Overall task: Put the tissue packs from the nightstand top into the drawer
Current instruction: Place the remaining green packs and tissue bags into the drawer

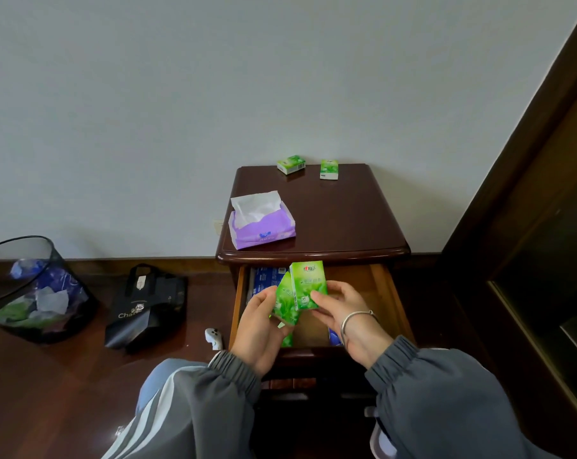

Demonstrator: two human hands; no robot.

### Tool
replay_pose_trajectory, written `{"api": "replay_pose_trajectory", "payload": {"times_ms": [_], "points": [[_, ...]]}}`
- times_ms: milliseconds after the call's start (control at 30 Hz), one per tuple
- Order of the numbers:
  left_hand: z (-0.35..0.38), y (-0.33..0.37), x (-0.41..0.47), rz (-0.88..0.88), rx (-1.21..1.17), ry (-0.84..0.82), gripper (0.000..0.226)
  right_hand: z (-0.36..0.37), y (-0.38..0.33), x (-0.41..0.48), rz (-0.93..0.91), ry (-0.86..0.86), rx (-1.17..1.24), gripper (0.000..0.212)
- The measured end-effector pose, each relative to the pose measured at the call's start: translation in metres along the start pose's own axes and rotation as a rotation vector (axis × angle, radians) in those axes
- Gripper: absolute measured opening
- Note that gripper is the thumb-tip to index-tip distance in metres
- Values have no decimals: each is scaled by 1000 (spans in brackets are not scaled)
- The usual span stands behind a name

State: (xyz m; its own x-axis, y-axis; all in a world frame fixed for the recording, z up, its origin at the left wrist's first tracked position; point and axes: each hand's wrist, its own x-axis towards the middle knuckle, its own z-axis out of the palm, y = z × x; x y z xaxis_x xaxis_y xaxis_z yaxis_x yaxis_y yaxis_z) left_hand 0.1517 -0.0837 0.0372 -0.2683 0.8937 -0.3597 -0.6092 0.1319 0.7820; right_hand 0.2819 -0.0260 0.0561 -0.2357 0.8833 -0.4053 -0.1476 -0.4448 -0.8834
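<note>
Over the open drawer (384,286) of the dark wooden nightstand (343,213), my left hand (260,329) grips one green tissue pack (287,304). My right hand (350,316) grips a second green tissue pack (308,284), held upright and touching the first. Two more green tissue packs lie at the back of the nightstand top, one on the left (291,164) and one on the right (329,169). A blue package (268,276) and another green pack (287,340) lie inside the drawer, partly hidden by my hands.
A purple soft tissue pack (262,223) with a white tissue sticking out sits at the top's front left. On the floor to the left are a dark mesh wastebasket (32,289), a black paper bag (147,306) and a small white object (214,337). Dark wooden furniture (545,226) stands on the right.
</note>
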Motion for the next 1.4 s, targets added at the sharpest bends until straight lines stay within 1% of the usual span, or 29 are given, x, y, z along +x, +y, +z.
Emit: {"api": "replay_pose_trajectory", "payload": {"times_ms": [67,133,167,233,300,367,400,467,500,567,633,700,733,767,800,867,900,967,1033,1133,1300,1333,1400], "points": [[2,-4,0,-9,-6,8,34,4,4,0,20,-2,-119,24],[0,-7,0,-41,-20,8,30,8,5,2,48,-27,-88,26],[-4,-8,1,-49,15,11,26,10,4,5,69,-45,-61,27],[-16,-8,5,-41,191,19,17,9,-2,12,115,-81,-97,26],[-30,-2,10,-24,454,19,12,5,-8,17,167,-160,-112,21],[-45,8,17,57,714,22,10,-3,-11,24,214,-183,-90,15],[-53,13,22,129,813,62,10,-8,-10,30,235,-156,-89,15],[-68,18,30,225,947,198,18,-18,-7,40,275,-60,-150,18],[-74,17,32,217,997,257,26,-21,-3,45,301,-25,-201,20],[-79,9,32,145,1130,321,38,-21,8,49,354,-8,-316,23],[-76,-3,30,120,1245,343,41,-12,20,51,382,-17,-401,26],[-68,-7,28,122,1253,368,40,-1,33,55,363,-13,-489,33],[-66,-8,28,122,1261,381,40,2,39,58,335,3,-592,40],[-65,-9,28,124,1278,391,41,5,41,59,308,21,-768,45],[-65,-10,27,127,1302,395,43,6,43,60,282,38,-980,46],[-67,-11,24,132,1359,396,48,7,45,61,208,55,-1336,36],[-68,-11,24,135,1386,396,50,8,45,61,179,54,-1460,31],[-70,-12,23,147,1434,391,51,7,46,61,119,71,-1646,28],[-70,-13,22,160,1478,388,50,5,47,63,70,81,-1710,30],[-69,-16,20,180,1531,416,49,5,43,66,68,56,-1706,28],[-67,-19,21,193,1575,431,45,3,41,65,115,-113,-1707,39],[-67,-19,21,194,1577,430,45,3,39,66,110,-118,-1715,39],[-68,-20,21,198,1585,427,44,3,32,67,53,-75,-1722,41]]}}
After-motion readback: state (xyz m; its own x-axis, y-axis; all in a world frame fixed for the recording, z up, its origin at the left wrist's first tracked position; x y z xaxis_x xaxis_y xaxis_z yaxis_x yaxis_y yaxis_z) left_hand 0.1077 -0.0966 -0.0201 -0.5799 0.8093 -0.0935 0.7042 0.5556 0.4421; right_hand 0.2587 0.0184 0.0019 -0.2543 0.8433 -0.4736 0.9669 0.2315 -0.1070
